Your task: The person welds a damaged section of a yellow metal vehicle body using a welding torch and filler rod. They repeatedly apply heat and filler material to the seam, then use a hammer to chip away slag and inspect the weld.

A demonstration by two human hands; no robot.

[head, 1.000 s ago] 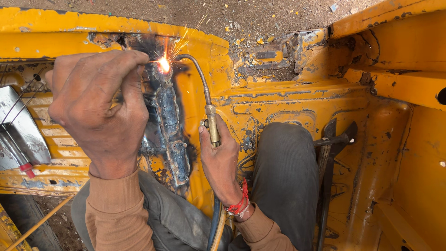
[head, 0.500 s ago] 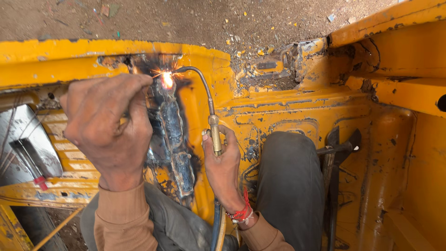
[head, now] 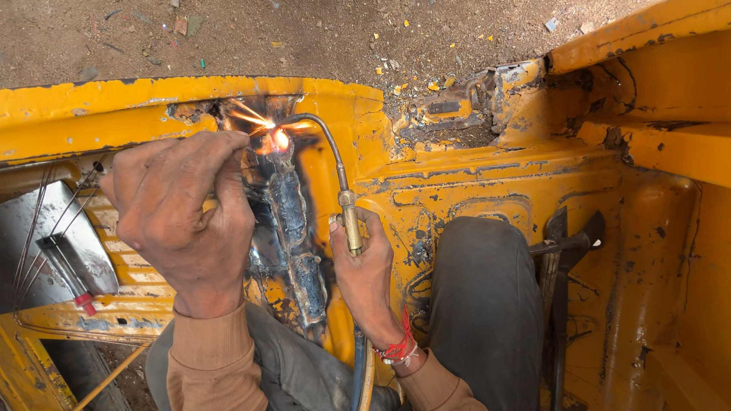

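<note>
My right hand grips the brass handle of a gas torch. Its thin curved tube arcs up and left to a bright flame with sparks on a burnt vertical seam of the yellow metal body panel. My left hand is closed close to the flame, its fingers pinched together at the seam; whatever it holds is hidden. A blue hose runs down from the torch past my wrist, which wears a red thread band.
Bare dirt ground with litter lies beyond the panel's top edge. A shiny metal piece with thin wires sits at the left. Dark metal tools lean by my knee at the right. Yellow bodywork encloses the right side.
The view has shifted slightly down and right. The torch flame stays at the top of the seam, with sparks now flying left. Both hands keep their grip.
</note>
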